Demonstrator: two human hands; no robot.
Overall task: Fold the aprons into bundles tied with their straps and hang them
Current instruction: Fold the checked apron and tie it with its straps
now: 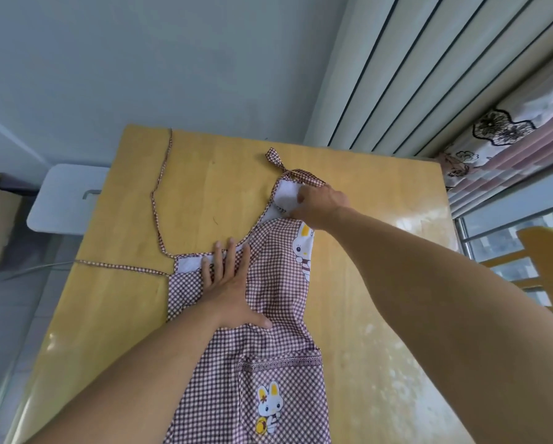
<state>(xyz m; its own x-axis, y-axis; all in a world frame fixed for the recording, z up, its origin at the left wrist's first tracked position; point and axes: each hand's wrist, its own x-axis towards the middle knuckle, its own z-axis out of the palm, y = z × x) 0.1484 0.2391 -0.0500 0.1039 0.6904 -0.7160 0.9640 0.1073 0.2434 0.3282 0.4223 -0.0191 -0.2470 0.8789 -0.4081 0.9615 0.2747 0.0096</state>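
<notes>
White stool [66, 197] at nine o'clock, just beside the yellow tabletop [115, 302]. Checked strap [159, 200] trailing loose over the wood at ten o'clock. Left hand [230, 283] at centre, fingers straight and spread, pressing flat on the apron [278, 363], which lies lengthwise down the tabletop toward six o'clock, rabbit print showing. Right hand [320, 200] at one o'clock, fingers curled, pinching the apron's turned-back top corner with its white underside. Curtain [505, 136] at two o'clock.
</notes>
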